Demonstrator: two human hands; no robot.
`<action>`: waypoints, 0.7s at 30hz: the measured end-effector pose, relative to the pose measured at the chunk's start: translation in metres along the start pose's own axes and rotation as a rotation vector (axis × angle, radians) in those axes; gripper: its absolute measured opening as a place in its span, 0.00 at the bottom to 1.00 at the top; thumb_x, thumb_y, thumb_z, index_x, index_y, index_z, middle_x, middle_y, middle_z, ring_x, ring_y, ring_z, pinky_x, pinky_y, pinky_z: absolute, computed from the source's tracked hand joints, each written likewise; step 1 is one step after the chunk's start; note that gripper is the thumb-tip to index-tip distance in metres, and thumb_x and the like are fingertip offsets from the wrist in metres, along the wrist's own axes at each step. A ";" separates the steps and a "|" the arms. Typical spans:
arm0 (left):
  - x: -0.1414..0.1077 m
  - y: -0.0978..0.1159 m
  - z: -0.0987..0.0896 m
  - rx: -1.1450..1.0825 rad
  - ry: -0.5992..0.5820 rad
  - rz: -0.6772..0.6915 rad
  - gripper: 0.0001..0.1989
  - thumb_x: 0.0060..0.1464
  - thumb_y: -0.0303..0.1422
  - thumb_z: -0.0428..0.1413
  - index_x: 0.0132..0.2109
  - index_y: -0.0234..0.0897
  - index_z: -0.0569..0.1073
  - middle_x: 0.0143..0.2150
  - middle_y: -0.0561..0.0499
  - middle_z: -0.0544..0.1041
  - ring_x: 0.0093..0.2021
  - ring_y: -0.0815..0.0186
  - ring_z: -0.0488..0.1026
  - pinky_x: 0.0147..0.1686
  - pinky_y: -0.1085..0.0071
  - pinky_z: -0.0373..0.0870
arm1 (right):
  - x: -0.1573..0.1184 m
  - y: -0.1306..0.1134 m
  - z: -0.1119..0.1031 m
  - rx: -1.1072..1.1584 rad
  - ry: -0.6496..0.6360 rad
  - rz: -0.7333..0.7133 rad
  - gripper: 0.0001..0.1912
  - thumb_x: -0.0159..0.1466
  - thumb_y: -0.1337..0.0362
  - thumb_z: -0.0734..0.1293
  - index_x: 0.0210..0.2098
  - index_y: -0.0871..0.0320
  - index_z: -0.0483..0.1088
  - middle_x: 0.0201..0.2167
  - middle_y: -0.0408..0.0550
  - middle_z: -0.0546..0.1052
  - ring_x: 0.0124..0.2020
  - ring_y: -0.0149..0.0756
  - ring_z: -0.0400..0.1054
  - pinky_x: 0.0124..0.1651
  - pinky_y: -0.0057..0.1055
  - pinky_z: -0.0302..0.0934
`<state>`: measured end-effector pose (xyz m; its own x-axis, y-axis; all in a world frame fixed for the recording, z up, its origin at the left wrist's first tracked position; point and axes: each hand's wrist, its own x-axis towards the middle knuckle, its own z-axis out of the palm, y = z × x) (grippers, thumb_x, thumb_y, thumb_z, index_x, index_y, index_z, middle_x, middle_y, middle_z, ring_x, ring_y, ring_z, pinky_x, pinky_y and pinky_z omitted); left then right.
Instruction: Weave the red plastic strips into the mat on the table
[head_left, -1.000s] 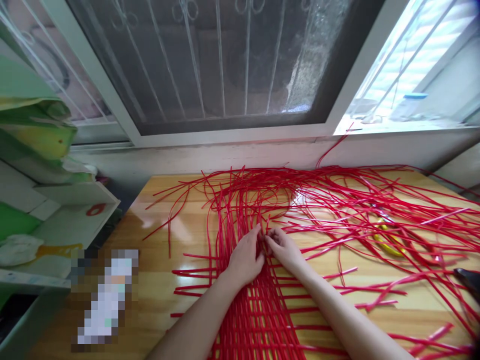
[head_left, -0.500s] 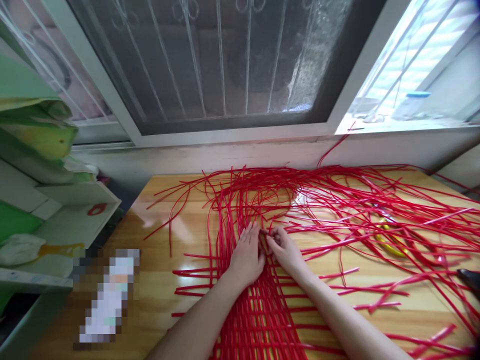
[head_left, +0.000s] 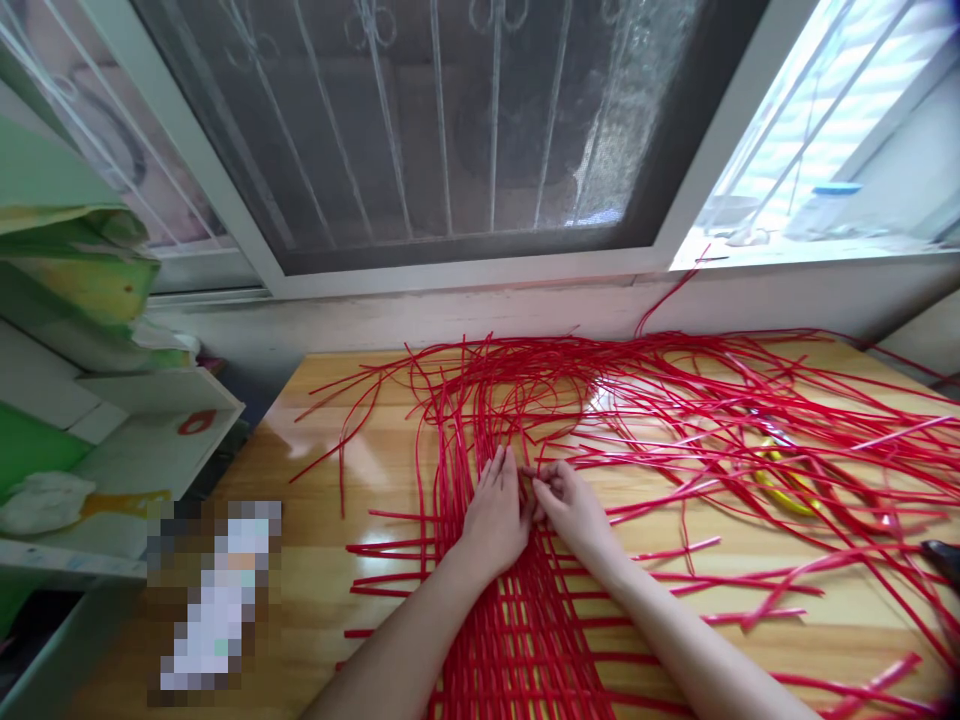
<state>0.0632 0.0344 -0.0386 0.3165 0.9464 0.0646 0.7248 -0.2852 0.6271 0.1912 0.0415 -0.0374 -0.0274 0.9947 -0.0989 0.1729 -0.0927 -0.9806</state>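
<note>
A band of red plastic strands woven into an open lattice (head_left: 525,650) runs along the table towards me, its long loose ends fanning out beyond my hands. My left hand (head_left: 493,515) lies flat over the upper part of the weave, fingers stretched forward and pressing on the lengthwise strands. Just to its right, my right hand (head_left: 574,508) is closed in a pinch at the weave's right edge, fingertips around a red strand (head_left: 529,462). The two hands nearly touch, and the strands beneath them are hidden.
Loose red strands (head_left: 660,375) heap across the back and right of the wooden table (head_left: 300,580). Yellow-handled pliers (head_left: 784,480) lie partly under them. A blurred-out flat item (head_left: 221,595) rests at left. A window (head_left: 450,270) stands behind; a white shelf (head_left: 161,430) is at left.
My right hand has shifted slightly, its fingers curling closer to my left thumb. My left hand stays flat on the weave. The view has tilted very slightly.
</note>
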 end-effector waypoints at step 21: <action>0.003 0.000 -0.007 0.007 -0.058 0.091 0.32 0.52 0.31 0.45 0.62 0.33 0.43 0.64 0.46 0.48 0.64 0.63 0.41 0.60 0.58 0.43 | 0.000 -0.017 -0.007 0.353 0.014 0.272 0.14 0.48 0.57 0.64 0.21 0.55 0.52 0.10 0.34 0.61 0.10 0.21 0.49 0.13 0.20 0.41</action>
<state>0.0594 0.0383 -0.0330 0.4165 0.9060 0.0757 0.6956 -0.3712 0.6151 0.1948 0.0430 -0.0198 -0.0133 0.9323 -0.3613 -0.1745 -0.3580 -0.9173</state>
